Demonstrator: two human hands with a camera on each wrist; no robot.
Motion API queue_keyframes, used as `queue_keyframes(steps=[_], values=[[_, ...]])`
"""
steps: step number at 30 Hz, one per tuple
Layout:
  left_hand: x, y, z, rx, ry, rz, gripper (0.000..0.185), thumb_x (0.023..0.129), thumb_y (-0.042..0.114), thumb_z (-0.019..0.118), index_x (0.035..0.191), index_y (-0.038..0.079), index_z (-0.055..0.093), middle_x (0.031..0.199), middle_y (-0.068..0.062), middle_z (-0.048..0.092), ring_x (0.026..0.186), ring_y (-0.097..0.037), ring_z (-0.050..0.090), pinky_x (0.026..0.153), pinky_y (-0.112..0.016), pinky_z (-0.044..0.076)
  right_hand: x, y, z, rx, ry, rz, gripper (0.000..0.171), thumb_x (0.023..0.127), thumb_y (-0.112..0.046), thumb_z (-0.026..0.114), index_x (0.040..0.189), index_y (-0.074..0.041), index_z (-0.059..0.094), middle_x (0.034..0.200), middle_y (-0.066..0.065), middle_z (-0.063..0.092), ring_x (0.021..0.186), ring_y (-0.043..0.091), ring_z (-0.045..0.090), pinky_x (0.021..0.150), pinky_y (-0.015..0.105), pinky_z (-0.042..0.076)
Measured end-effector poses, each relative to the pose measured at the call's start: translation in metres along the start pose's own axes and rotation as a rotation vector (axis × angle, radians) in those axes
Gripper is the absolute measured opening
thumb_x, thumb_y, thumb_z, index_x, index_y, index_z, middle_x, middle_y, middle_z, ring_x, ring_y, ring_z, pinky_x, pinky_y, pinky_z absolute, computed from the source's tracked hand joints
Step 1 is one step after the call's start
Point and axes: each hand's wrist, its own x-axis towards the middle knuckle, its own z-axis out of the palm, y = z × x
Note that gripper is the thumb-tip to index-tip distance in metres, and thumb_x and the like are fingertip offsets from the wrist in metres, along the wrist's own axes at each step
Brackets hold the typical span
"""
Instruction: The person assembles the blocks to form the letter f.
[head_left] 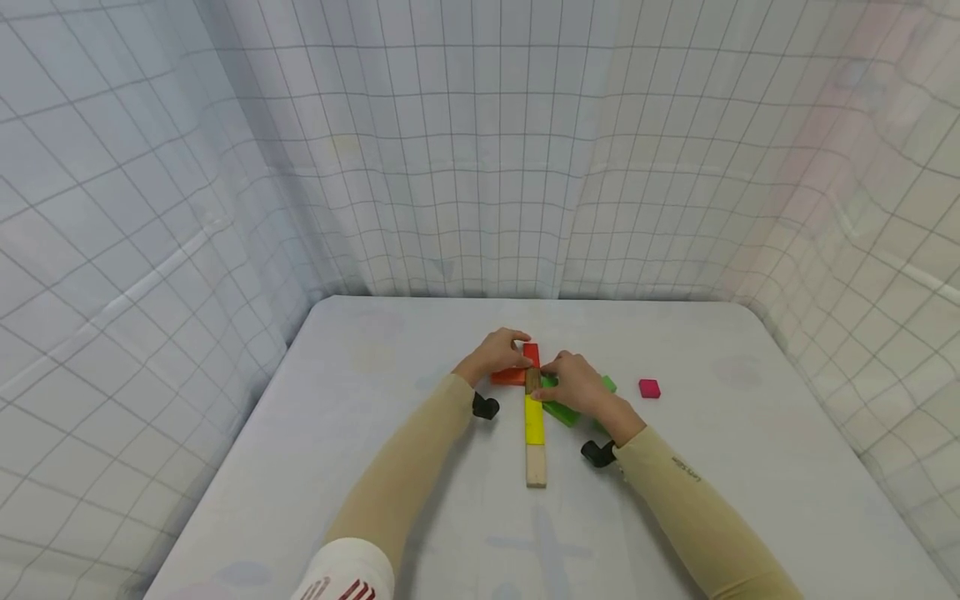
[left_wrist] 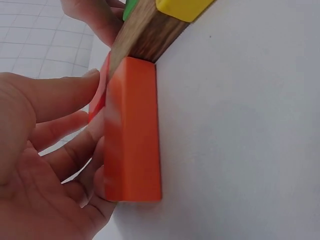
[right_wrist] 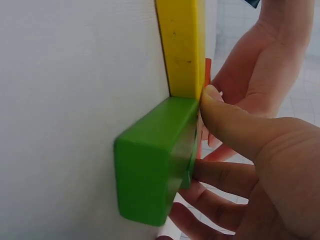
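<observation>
Two digits of your left hand (head_left: 495,353), the thumb and a finger, pinch the red block (head_left: 531,353) at the far end of a column of blocks. The other fingers of that hand lie beside the orange block (left_wrist: 132,135), which juts out to the left and touches the column. Your right hand (head_left: 579,385) has its thumb and fingers spread apart, touching the blocks around the brown block (head_left: 533,380); you cannot tell from here whether it grips anything. The brown block follows the red one, then come the yellow block (head_left: 534,421) and, nearest you, the pale block (head_left: 536,467). Just to the right, partly under your right hand, a green block (right_wrist: 142,165) meets the yellow one's end. More green (head_left: 609,383) shows behind that hand. Farther right, well apart, a pink block (head_left: 649,389) lies on the white table (head_left: 360,417).
</observation>
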Motion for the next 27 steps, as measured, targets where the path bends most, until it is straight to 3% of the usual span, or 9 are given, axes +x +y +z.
queue_keyframes(steps=[7, 11, 18, 21, 27], values=[[-0.015, -0.002, -0.008, 0.078, 0.030, 0.083, 0.041, 0.084, 0.020, 0.064, 0.123, 0.014, 0.056, 0.094, -0.002, 0.062, 0.078, -0.016, 0.056, 0.067, -0.025, 0.048, -0.005, 0.002, -0.006, 0.061, -0.004, 0.026, 0.069, 0.073, -0.052, 0.069, 0.126, -0.010, 0.055, 0.110, 0.007, 0.055, 0.089, 0.018, 0.051, 0.076, 0.036, 0.046], [-0.025, -0.005, -0.010, 0.152, 0.066, 0.092, 0.034, 0.084, 0.020, 0.062, 0.118, 0.017, 0.061, 0.097, -0.001, 0.061, 0.083, -0.017, 0.054, 0.071, -0.028, 0.047, -0.011, 0.003, -0.010, 0.035, 0.025, 0.014, 0.058, 0.075, -0.047, 0.070, 0.122, -0.014, 0.058, 0.110, 0.006, 0.056, 0.091, 0.019, 0.051, 0.077, 0.038, 0.047], [-0.052, -0.006, 0.001, 0.285, 0.151, 0.138, 0.030, 0.085, 0.023, 0.062, 0.114, 0.020, 0.064, 0.103, -0.003, 0.058, 0.088, -0.018, 0.050, 0.076, -0.031, 0.044, -0.027, 0.002, -0.010, 0.030, 0.060, 0.004, 0.034, 0.078, -0.031, 0.071, 0.109, -0.017, 0.065, 0.104, 0.004, 0.057, 0.088, 0.019, 0.051, 0.077, 0.037, 0.046], [-0.065, -0.004, 0.007, 0.407, 0.175, 0.183, 0.028, 0.086, 0.025, 0.061, 0.114, 0.022, 0.064, 0.105, -0.001, 0.056, 0.091, -0.018, 0.048, 0.075, -0.032, 0.044, -0.030, 0.002, -0.007, 0.033, 0.083, -0.016, 0.031, 0.079, -0.028, 0.070, 0.108, -0.018, 0.066, 0.102, 0.003, 0.057, 0.085, 0.018, 0.051, 0.074, 0.035, 0.046], [-0.092, 0.003, 0.022, 0.595, 0.125, 0.219, 0.045, 0.086, 0.041, 0.059, 0.128, 0.025, 0.052, 0.120, -0.003, 0.049, 0.106, -0.021, 0.042, 0.083, -0.039, 0.043, -0.037, 0.006, -0.002, 0.028, 0.127, -0.011, 0.030, 0.079, -0.033, 0.070, 0.105, -0.019, 0.066, 0.097, 0.001, 0.057, 0.080, 0.014, 0.051, 0.069, 0.032, 0.045]])
